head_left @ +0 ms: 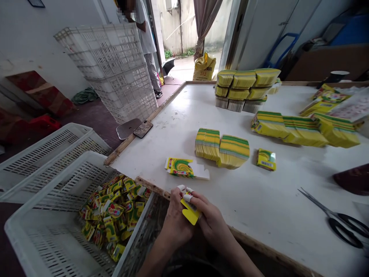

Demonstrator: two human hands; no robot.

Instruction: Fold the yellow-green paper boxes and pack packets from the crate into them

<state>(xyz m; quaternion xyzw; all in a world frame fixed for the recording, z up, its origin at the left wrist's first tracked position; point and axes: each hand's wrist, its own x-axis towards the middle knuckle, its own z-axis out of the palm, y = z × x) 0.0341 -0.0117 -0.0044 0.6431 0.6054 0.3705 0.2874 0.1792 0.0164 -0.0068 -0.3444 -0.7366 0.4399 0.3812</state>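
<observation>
At the table's near edge both hands hold one small yellow carton [190, 212], its yellow flap sticking out toward me. My left hand [178, 215] wraps round its left side. My right hand [209, 213] grips it from the right, and white coverings show on several fingertips. Just beyond the hands lies a flattened yellow and green carton [180, 167] with a white flap. Two bundles of flat cartons [220, 148] stand behind it. To their right rests a small closed box [266, 159] with a barcode.
Left of the table, a white plastic crate [25, 223] holds many small yellow boxes [115, 211]. Black-handled scissors [336, 217] lie at right. More carton bundles [245, 86] are stacked at the back. A phone [143, 129] lies by the left edge. A person [147, 34] stands behind stacked crates [115, 65].
</observation>
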